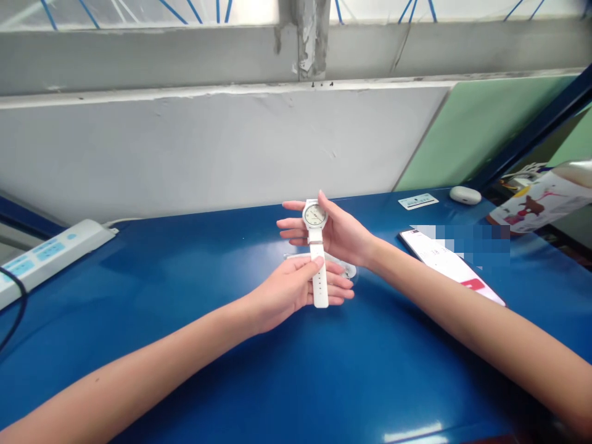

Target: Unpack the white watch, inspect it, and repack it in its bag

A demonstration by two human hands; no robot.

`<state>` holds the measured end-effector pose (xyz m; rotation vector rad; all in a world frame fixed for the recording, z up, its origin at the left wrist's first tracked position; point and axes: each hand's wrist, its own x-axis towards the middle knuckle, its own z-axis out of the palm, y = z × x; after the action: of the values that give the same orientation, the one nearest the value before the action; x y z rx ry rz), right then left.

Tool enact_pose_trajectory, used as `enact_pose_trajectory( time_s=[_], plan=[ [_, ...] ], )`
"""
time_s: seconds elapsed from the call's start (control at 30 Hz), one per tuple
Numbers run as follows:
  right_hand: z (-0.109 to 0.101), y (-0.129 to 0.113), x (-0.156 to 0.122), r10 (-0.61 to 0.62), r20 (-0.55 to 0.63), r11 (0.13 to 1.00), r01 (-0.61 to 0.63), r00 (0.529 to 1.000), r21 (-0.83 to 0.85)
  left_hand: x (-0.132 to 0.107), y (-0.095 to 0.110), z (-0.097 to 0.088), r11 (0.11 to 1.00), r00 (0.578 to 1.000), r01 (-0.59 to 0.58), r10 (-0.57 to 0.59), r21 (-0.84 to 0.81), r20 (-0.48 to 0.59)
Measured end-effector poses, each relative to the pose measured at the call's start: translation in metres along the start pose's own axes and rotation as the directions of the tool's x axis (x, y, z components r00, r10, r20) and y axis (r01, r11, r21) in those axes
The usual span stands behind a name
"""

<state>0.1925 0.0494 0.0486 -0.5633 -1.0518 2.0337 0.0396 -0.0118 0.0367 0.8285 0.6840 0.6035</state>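
A white wristwatch (315, 216) with a round pale dial is stretched out lengthwise between my two hands, above the table. My left hand (296, 287) grips the lower strap, thumb on top and fingers underneath. Around the watch case is my right hand (340, 225), its thumb along the case's right edge and its fingers behind, their tips showing on the left. Holes run down the lower strap, which hangs past my left thumb. Behind my hands lies a clear plastic wrapper or sleeve (350, 270), mostly hidden by them.
The blue table (208, 382) meets a grey wall at the back. A white power strip (50, 253) with a black cable is at left. To the right are a phone (444, 265), a card (418, 201), a white earbud case (465, 195) and a printed bottle (546, 200).
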Motion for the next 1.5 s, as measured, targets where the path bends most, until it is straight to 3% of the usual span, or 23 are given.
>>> enact_pose_trajectory(
  time_s=[0.13, 0.3, 0.47, 0.6, 0.8, 1.0, 1.17, 1.3, 1.5],
  plan=[
    [0.001, -0.003, -0.001, 0.034, 0.027, 0.994, -0.037, 0.999, 0.099, 0.001, 0.002, 0.0, 1.0, 0.999, -0.013, 0.012, -0.025, -0.033],
    [0.002, -0.005, -0.001, 0.094, 0.047, 0.989, -0.099, 0.994, 0.11, 0.0, 0.002, -0.001, 1.0, 0.998, 0.018, -0.017, 0.002, -0.058],
    [-0.001, -0.004, 0.0, 0.066, 0.024, 0.989, -0.068, 0.998, 0.129, 0.0, 0.005, -0.002, 1.0, 0.998, 0.015, -0.014, 0.012, -0.064],
    [-0.004, -0.005, 0.001, 0.023, -0.057, 0.999, -0.021, 0.998, 0.039, 0.0, 0.007, -0.003, 1.0, 0.997, -0.018, 0.02, 0.024, -0.074],
    [-0.003, -0.001, 0.001, -0.084, -0.162, 0.986, 0.058, 0.983, -0.158, -0.002, 0.002, -0.005, 0.999, 0.999, -0.02, 0.021, -0.025, 0.043],
    [-0.004, 0.002, 0.001, -0.145, -0.242, 0.978, 0.102, 0.959, -0.183, -0.002, 0.005, 0.0, 0.997, 0.998, -0.002, 0.006, -0.08, 0.057],
    [-0.007, 0.0, 0.0, -0.041, -0.123, 0.994, 0.027, 0.992, -0.108, -0.001, 0.007, 0.0, 0.994, 1.0, -0.021, 0.019, -0.105, -0.016],
    [-0.006, 0.0, -0.002, 0.014, 0.039, 0.999, -0.013, 0.999, -0.041, 0.001, 0.004, -0.004, 0.996, 0.999, -0.032, 0.035, -0.082, 0.029],
    [-0.004, 0.0, -0.001, -0.044, 0.046, 0.999, 0.043, 0.998, 0.019, 0.004, -0.001, -0.011, 0.999, 0.998, -0.01, 0.012, -0.033, 0.06]
  ],
)
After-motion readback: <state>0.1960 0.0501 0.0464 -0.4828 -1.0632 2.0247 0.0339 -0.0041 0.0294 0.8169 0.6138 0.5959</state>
